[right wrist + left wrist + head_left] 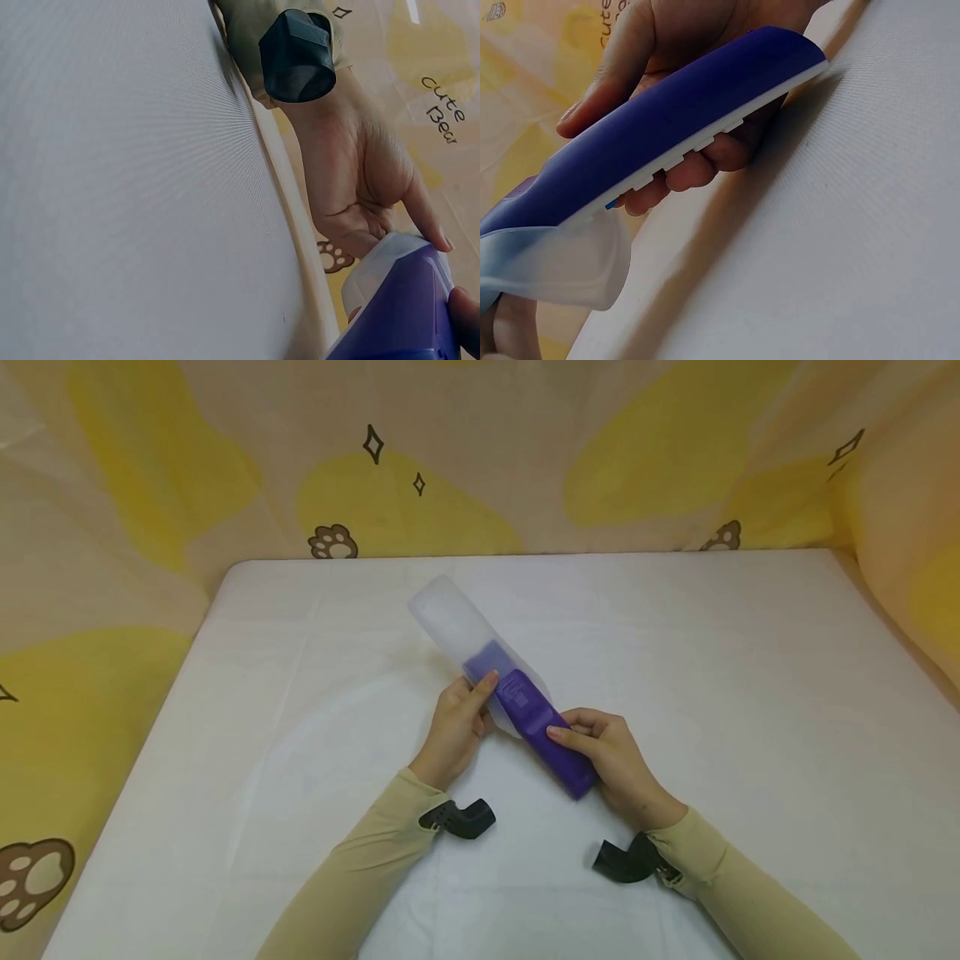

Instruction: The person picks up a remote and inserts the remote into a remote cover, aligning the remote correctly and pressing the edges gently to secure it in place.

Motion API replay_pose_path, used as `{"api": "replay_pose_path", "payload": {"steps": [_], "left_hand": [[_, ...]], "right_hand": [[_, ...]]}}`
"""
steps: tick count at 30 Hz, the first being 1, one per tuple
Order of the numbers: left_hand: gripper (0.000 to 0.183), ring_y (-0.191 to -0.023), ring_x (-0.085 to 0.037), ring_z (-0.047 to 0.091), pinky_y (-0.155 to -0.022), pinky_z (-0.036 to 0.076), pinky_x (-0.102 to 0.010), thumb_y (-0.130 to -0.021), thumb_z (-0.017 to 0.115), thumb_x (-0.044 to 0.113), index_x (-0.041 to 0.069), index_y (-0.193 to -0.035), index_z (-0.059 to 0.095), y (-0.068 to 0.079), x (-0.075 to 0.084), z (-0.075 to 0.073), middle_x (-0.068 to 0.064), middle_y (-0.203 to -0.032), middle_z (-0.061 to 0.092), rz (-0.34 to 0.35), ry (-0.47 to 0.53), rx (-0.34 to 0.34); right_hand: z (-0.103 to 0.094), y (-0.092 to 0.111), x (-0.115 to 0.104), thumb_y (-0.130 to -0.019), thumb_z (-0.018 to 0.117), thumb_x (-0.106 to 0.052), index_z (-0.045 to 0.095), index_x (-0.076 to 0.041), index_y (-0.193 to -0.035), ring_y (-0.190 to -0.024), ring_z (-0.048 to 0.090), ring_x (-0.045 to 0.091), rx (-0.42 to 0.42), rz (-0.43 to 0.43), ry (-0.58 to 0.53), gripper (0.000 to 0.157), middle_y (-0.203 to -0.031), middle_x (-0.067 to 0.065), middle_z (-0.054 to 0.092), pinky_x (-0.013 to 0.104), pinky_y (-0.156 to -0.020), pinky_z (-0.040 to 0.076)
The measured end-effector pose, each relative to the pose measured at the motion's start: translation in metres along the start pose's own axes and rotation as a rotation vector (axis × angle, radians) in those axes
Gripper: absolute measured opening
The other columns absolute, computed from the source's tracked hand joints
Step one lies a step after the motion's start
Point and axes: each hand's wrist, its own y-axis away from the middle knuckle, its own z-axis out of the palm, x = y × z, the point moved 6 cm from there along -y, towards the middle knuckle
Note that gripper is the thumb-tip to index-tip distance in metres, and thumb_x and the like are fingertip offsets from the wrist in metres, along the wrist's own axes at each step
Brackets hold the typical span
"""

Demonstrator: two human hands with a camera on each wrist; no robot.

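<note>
A purple remote control (536, 714), with a white button side seen in the left wrist view, lies partly inside a translucent sleeve-like cover (448, 614). Its back faces up and its far end shows through the cover. My left hand (455, 722) pinches the cover near its mouth, thumb on top beside the remote. The nearer part of the remote, outside the cover, is in the grip of my right hand (618, 760), thumb on the purple back and fingers beneath by the buttons. In the left wrist view the cover's flared mouth (592, 262) hangs around the remote.
A white-covered table (300, 693) spreads below both hands. Patterned yellow and beige cloth (465, 452) stands behind it and at both sides. Black wrist mounts (468, 820) sit on both sleeved forearms.
</note>
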Motion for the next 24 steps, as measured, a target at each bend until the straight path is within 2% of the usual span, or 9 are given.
{"api": "replay_pose_path", "payload": {"steps": [11,24], "left_hand": [[0.028,-0.086,-0.010,0.064,-0.081,0.053,-0.025,-0.099,0.046,0.008,-0.011,-0.120,0.046,-0.0001,-0.0032,0.0012,-0.002,-0.095,0.065,-0.005,-0.004,-0.023],[0.032,-0.088,-0.012,0.064,-0.082,0.053,-0.028,-0.099,0.047,0.008,-0.012,-0.123,0.045,0.0017,-0.0043,0.0029,-0.005,-0.098,0.065,-0.021,-0.035,-0.030]], "right_hand": [[-0.0019,-0.0019,0.0037,-0.086,0.066,-0.006,0.061,0.001,-0.098,-0.069,0.064,0.013,0.009,0.010,0.000,0.015,-0.078,0.001,0.069,0.025,-0.062,0.054],[-0.0015,-0.0016,0.0032,-0.086,0.066,-0.008,0.061,0.001,-0.097,-0.070,0.064,0.013,0.000,0.007,0.001,0.015,-0.078,0.001,0.070,0.025,-0.063,0.054]]}}
